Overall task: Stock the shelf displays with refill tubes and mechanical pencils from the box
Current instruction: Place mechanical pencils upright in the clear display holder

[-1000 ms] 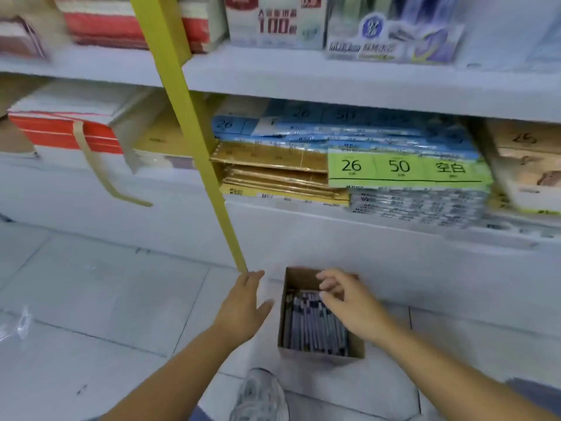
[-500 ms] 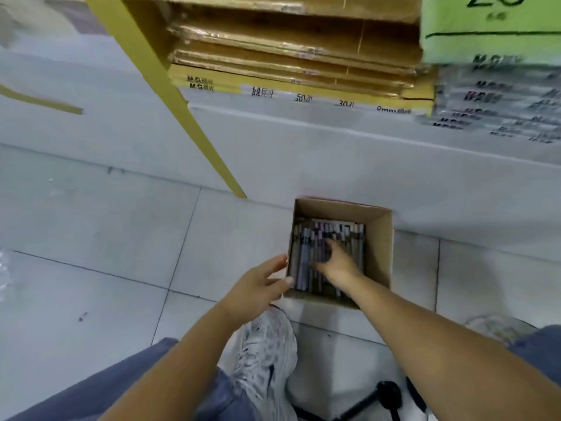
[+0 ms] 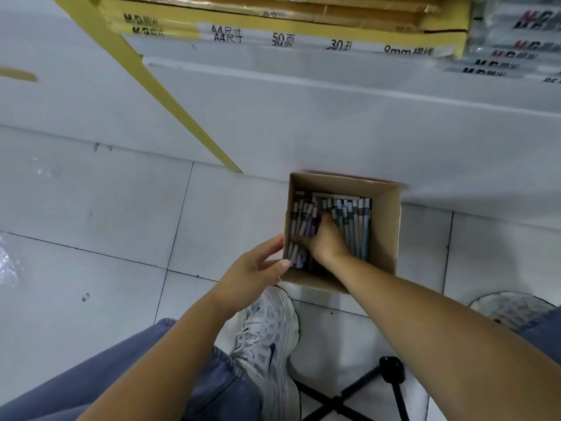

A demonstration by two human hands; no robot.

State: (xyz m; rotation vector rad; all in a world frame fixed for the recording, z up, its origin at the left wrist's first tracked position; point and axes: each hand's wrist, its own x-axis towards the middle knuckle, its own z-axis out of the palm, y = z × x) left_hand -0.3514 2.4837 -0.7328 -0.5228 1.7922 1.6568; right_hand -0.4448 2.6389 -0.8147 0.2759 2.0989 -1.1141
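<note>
Our left grip [image 3: 258,268], fingers spread, touches the box [image 3: 385,232] at its near-left wall. Inside the box, our right grip [image 3: 324,241] curls round pencils [image 3: 305,226] on the left side. They lie lengthwise, pointing toward the shelf [image 3: 303,95] beyond the box.

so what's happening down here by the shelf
A crouching person has their right hand down in a small open brown cardboard box on the white tiled floor, fingers dug in among the purple and grey pencils. The left hand steadies the box's near left corner. Nothing is lifted out yet.
</note>
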